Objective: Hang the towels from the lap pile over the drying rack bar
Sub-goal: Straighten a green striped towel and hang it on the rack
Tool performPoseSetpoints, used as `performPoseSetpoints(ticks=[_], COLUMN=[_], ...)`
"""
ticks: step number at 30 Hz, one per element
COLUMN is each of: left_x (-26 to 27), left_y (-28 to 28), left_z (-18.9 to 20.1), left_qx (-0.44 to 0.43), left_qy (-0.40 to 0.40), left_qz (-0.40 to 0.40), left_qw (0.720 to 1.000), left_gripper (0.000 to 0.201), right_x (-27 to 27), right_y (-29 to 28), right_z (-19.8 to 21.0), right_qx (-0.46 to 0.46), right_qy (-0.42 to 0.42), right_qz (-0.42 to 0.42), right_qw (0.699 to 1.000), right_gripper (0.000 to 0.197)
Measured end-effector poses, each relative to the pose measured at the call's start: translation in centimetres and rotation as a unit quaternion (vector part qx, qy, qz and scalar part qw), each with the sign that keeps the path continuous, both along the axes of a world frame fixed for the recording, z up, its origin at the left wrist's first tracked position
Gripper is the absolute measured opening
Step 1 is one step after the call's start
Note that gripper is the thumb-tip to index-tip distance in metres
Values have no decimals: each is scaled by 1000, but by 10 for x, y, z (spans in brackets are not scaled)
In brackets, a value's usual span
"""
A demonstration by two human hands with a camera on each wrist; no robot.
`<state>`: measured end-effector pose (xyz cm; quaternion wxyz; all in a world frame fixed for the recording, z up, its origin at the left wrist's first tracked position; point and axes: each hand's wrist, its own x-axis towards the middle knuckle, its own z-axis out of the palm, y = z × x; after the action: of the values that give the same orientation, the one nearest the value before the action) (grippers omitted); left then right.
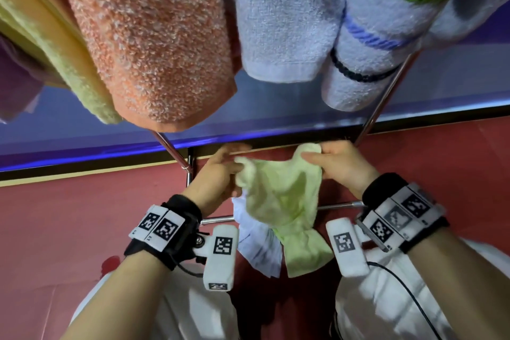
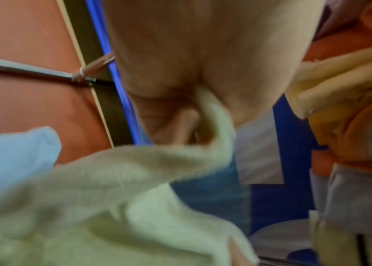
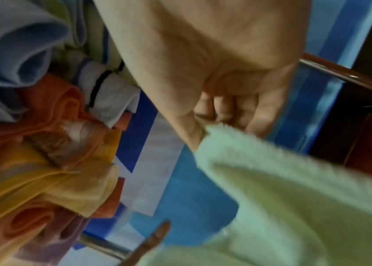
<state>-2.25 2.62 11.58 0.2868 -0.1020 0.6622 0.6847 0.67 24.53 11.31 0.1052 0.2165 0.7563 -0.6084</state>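
Observation:
A pale green towel [image 1: 278,196] hangs crumpled between my two hands in the head view, above my lap. My left hand [image 1: 220,171] pinches its left corner and my right hand [image 1: 331,160] pinches its right corner. The left wrist view shows the green towel [image 2: 135,198] gripped between thumb and fingers [image 2: 180,124]. In the right wrist view the towel [image 3: 282,198] is pinched at its edge by thumb and fingers [image 3: 205,111]. A light blue towel [image 1: 259,246] lies under it on my lap. A chrome rack bar [image 1: 218,219] runs across just below my hands.
Overhead hang an orange towel [image 1: 154,36], a yellow-green towel [image 1: 55,44] and white towels with green, blue and black stripes [image 1: 372,36]. Slanted chrome rack legs [image 1: 380,102] stand behind. A blue-edged panel [image 1: 82,146] crosses above the red floor [image 1: 55,215].

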Motion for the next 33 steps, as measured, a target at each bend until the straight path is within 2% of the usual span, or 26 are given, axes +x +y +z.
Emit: performPoseSetpoints(ticks=[2, 4, 5, 6, 7, 9, 10, 12, 14, 15, 18, 20, 24, 28, 33], left_x=[3, 6, 6, 6, 6, 6, 7, 10, 8, 8, 7, 8, 9, 7, 10], left_y=[6, 9, 7, 6, 3, -1, -3, -3, -1, -1, 4, 8, 11, 10, 12], left_z=[5, 3, -2, -6, -10, -15, -17, -24, -27, -27, -17, -15, -12, -11, -9], left_qx=[29, -33, -91, -163, -239, -353, -379, -399, -396, -370, -224, -203, -192, -165, -127], left_qy=[26, 114, 181, 256, 326, 400, 415, 444, 492, 504, 444, 396, 359, 349, 327], left_qz=[-40, -80, -96, -122, -159, -227, -250, -250, -213, -200, -198, -194, -162, -142, -137], left_qw=[998, 990, 975, 945, 901, 815, 788, 762, 746, 754, 845, 874, 899, 912, 926], left_gripper=[46, 55, 59, 56, 46, 19, 26, 46, 51, 49, 34, 30, 22, 28, 34], right_x=[1, 2, 2, 2, 1, 1, 2, 3, 5, 6, 7, 7, 9, 11, 12], right_y=[-4, -7, -8, -9, -10, -11, -12, -14, -17, -18, -19, -18, -18, -22, -25], right_z=[-1, 0, 0, 1, 1, 3, 4, 5, 5, 5, 7, 10, 12, 12, 15], right_qx=[18, 28, 25, 13, -9, -54, -71, -86, -100, -107, -118, -124, -186, -224, -231], right_qy=[-17, -26, -27, -34, -40, -52, -55, -60, -63, -62, -40, -13, -8, -17, -7], right_qz=[42, 70, 74, 74, 68, 57, 57, 69, 87, 98, 119, 112, 118, 168, 181], right_qw=[999, 997, 997, 997, 997, 996, 994, 992, 989, 987, 985, 986, 975, 960, 956], right_gripper=[20, 21, 20, 19, 17, 20, 22, 26, 28, 29, 27, 25, 27, 29, 25])
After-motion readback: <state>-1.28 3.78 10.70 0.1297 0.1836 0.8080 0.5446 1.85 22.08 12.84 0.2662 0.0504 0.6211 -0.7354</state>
